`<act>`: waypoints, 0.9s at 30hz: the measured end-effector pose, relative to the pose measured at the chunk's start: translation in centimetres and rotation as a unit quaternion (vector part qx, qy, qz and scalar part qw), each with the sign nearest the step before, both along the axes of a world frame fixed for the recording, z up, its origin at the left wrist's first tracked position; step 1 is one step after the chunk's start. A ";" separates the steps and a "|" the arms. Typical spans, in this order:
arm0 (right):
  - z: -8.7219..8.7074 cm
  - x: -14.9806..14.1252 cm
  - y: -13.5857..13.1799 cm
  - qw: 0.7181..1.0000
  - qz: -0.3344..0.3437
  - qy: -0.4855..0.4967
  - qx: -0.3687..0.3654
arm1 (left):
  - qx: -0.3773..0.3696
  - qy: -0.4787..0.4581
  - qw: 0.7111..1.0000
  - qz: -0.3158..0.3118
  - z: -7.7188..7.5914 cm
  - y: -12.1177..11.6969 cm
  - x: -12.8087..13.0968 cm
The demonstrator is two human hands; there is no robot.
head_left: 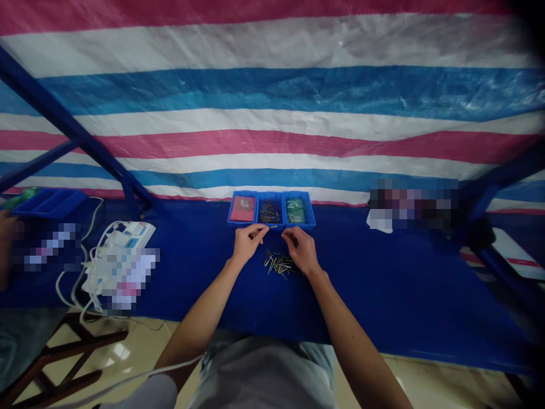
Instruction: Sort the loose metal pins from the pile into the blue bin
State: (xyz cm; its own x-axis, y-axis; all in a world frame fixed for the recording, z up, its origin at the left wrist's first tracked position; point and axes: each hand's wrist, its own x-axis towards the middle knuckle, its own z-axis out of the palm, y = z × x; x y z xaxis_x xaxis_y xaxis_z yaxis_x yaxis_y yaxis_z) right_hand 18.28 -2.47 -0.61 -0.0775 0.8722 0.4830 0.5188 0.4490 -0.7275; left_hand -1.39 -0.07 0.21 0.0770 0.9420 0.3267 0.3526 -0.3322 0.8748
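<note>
My left hand (250,241) pinches a thin metal pin (271,227) between its fingertips, just in front of several blue plastic bins. My right hand (301,250) sits close by with its fingers reaching toward that pin; it seems to hold nothing. Below the hands, a loose pile of metal pins (279,264) lies on the blue cloth (340,284). The left blue bin (232,211) holds a red packet (242,208), the middle bin (269,196) holds more pins (269,213), and the right bin (306,213) holds green packets (296,209).
A white power strip (128,238) with tangled white cables lies to the left, partly pixelated. Beyond it stands a blue tray (51,203). A co-worker's hand (5,224) enters at the left edge. Pixelated items lie at right, before a striped tarpaulin (272,91) on blue bars.
</note>
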 end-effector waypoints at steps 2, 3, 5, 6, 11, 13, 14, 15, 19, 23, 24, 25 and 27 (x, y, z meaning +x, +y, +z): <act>0.0 0.0 0.0 1.000 0.006 -0.005 -0.004 | 0.003 -0.015 0.998 0.062 -0.2 0.2 0.0; 0.0 0.0 0.0 1.000 0.009 -0.007 -0.005 | 0.005 -0.019 0.996 0.090 -0.3 0.3 0.1; 0.0 0.1 0.0 1.000 0.016 -0.017 -0.008 | 0.009 -0.020 0.991 0.131 -0.4 0.4 0.2; 0.0 0.1 0.0 0.999 0.020 -0.023 -0.011 | 0.010 -0.013 0.990 0.140 -0.4 0.5 0.2; -0.1 0.4 0.0 0.996 0.058 -0.060 -0.019 | 0.012 0.040 0.994 0.105 0.0 0.4 0.2; -0.1 0.4 0.1 0.994 0.077 -0.074 -0.007 | 0.013 0.038 0.995 0.088 0.1 0.2 0.1; -0.1 0.4 0.2 0.993 0.087 -0.084 0.002 | 0.014 0.037 0.996 0.078 0.1 0.2 0.0; -0.2 0.4 0.3 0.991 0.096 -0.097 0.010 | 0.015 0.038 0.997 0.065 0.0 0.1 0.0; -0.6 0.4 0.6 0.984 0.106 -0.145 0.017 | 0.012 0.090 0.995 -0.046 -0.2 -0.1 -0.2; -0.9 0.5 0.7 0.988 0.086 -0.131 0.003 | -0.002 0.150 0.974 -0.167 0.2 0.0 -1.1; -1.0 0.6 0.7 0.989 0.086 -0.124 0.001 | 0.000 0.151 0.972 -0.181 0.3 0.0 -1.4; -1.0 0.6 0.7 0.989 0.088 -0.119 -0.001 | 0.000 0.152 0.969 -0.194 0.5 0.1 -1.8; -1.0 0.6 0.8 0.989 0.089 -0.116 -0.004 | -0.007 0.153 0.964 -0.218 0.7 0.4 -2.6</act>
